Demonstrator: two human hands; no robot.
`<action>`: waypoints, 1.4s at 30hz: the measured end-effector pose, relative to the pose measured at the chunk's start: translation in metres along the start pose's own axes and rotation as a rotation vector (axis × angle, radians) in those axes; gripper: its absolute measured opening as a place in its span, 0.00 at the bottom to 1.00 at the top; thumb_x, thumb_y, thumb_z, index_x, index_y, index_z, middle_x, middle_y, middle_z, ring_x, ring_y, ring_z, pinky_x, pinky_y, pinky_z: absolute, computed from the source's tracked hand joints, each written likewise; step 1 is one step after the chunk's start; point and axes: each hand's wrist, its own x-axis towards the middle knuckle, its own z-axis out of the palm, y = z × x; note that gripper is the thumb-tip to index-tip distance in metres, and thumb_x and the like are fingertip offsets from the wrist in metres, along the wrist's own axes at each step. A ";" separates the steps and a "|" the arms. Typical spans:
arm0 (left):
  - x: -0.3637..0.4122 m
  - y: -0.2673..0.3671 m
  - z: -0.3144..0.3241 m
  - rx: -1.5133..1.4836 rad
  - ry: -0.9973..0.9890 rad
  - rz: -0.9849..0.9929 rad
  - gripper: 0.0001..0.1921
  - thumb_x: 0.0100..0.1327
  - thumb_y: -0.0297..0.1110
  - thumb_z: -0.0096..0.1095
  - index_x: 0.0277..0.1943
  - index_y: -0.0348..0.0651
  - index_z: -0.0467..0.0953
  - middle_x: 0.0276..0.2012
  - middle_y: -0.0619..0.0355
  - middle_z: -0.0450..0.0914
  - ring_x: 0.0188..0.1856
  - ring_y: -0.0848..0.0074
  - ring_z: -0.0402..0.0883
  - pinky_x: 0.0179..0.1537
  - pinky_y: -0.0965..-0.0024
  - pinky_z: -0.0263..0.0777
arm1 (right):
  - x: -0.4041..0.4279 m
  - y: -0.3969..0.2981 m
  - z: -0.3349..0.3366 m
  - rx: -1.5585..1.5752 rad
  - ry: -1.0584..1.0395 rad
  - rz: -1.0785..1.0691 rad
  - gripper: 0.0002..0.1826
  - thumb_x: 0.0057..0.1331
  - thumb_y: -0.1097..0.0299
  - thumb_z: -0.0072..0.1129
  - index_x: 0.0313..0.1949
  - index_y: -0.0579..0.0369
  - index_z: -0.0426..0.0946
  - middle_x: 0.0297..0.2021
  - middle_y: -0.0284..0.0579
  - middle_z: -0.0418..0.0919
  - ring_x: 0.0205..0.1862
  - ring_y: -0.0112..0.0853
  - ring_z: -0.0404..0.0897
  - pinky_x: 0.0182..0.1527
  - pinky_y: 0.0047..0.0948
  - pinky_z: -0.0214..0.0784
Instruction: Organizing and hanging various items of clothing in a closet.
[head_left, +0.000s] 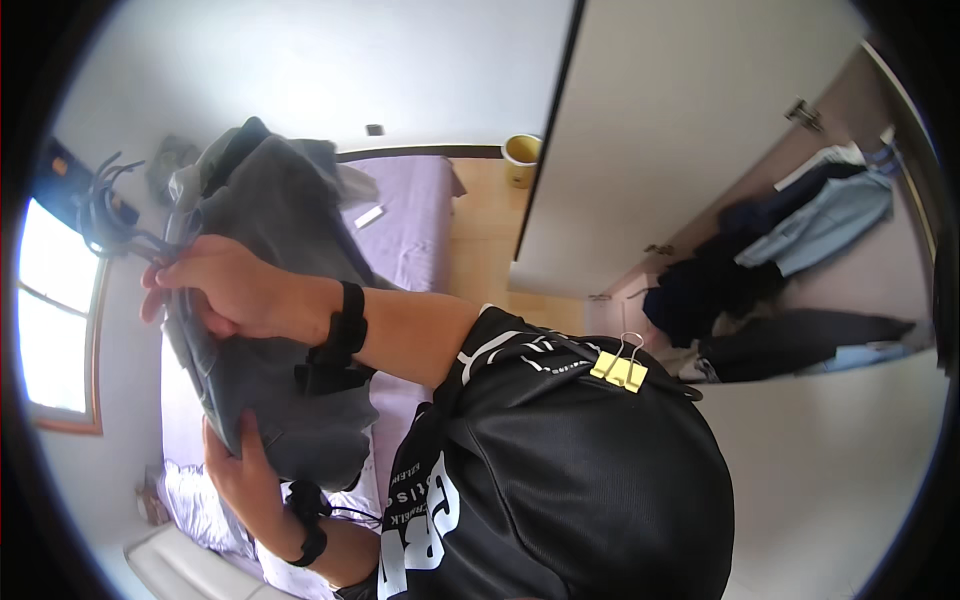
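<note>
My right hand (225, 281) is closed around a bunch of clothes hangers (112, 210), whose curved ends stick out past the fingers. Grey and dark garments (262, 195) hang in a bundle beside that hand and beneath the wrist. Lower in the picture, my left hand (247, 480) grips the edge of a grey garment (300, 420), its thumb on top and its fingers partly hidden. Each wrist wears a black strap. How the garments sit on the hangers is hard to make out.
A bed with a purple sheet (409, 225) lies beyond the garments, a small white object (369, 217) on it. A yellow bin (521, 159) stands on the floor. To the right, an open wardrobe (847, 255) holds clothes, its pale door (675, 135) swung out. A window (56, 315) is at left.
</note>
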 end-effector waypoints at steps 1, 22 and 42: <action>-0.006 0.015 0.016 -0.009 0.037 -0.005 0.17 0.69 0.35 0.62 0.55 0.34 0.78 0.45 0.46 0.83 0.45 0.59 0.80 0.52 0.62 0.71 | 0.000 -0.009 -0.007 0.002 -0.018 0.053 0.08 0.74 0.70 0.45 0.45 0.60 0.72 0.38 0.55 0.86 0.09 0.24 0.64 0.12 0.22 0.55; 0.142 -0.126 0.128 -0.219 0.164 -0.366 0.14 0.71 0.35 0.64 0.50 0.32 0.78 0.38 0.54 0.83 0.42 0.74 0.78 0.48 0.71 0.71 | 0.190 0.114 -0.158 -0.480 -0.199 0.557 0.14 0.69 0.67 0.54 0.37 0.65 0.84 0.25 0.47 0.85 0.12 0.25 0.64 0.17 0.27 0.57; -0.056 -0.200 -0.114 -0.244 -0.031 -0.323 0.06 0.63 0.24 0.66 0.43 0.34 0.81 0.40 0.49 0.84 0.41 0.62 0.84 0.44 0.67 0.76 | -0.108 0.655 -0.122 -1.407 -0.917 1.043 0.22 0.64 0.60 0.49 0.46 0.64 0.84 0.46 0.63 0.84 0.53 0.51 0.83 0.56 0.44 0.74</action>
